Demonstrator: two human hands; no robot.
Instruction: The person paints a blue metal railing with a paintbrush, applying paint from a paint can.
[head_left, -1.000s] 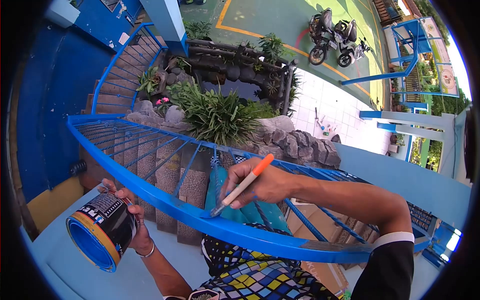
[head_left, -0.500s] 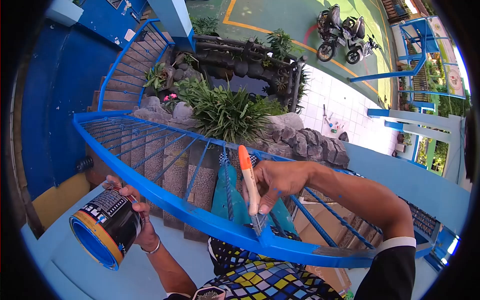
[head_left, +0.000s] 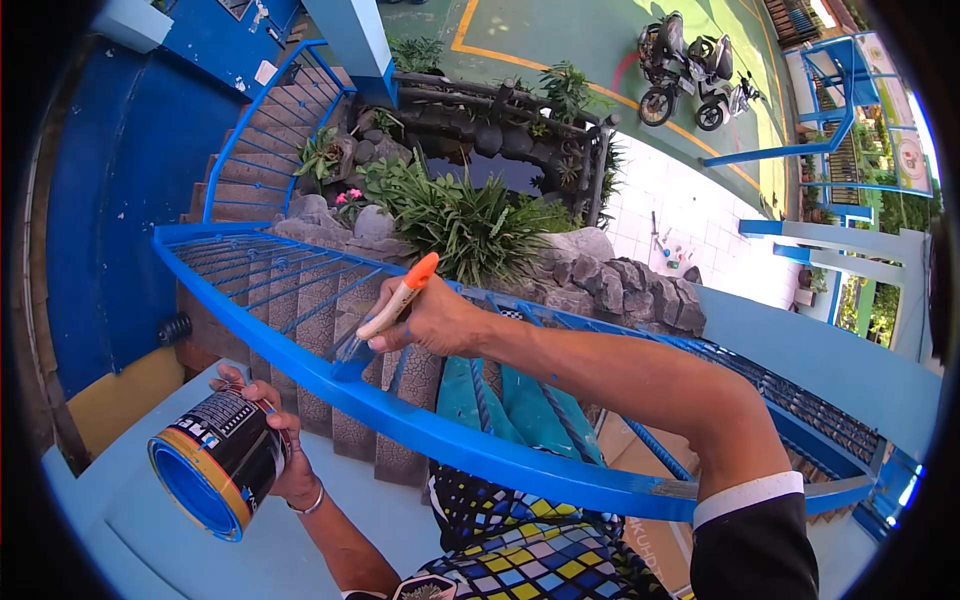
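My right hand [head_left: 432, 318] grips a paintbrush [head_left: 400, 297] by its pale wooden handle, which ends in an orange tip. Its bristles point down at the top of the blue metal railing [head_left: 425, 428], left of the middle, beside a wet-looking blue patch. My left hand [head_left: 283, 440] is wrapped round a black paint can [head_left: 225, 425] with a yellow band. The can is tilted with its mouth toward me, and blue paint coats the inside. It hangs on the near side of the railing, over a light blue ledge [head_left: 150, 530].
Twisted bars run down from the rail over stone-textured steps [head_left: 310, 345]. Beyond lie green plants [head_left: 460, 220], rocks [head_left: 630, 290] and a dark pond [head_left: 490, 170]. A grey unpainted patch [head_left: 675, 489] shows on the rail at right. Motorcycles [head_left: 670, 75] stand on the court, and a cardboard sheet [head_left: 640, 450] lies below.
My right hand has carried the brush leftward along the rail, from near the middle to the left, and the handle now leans right. The can has shifted only slightly in view.
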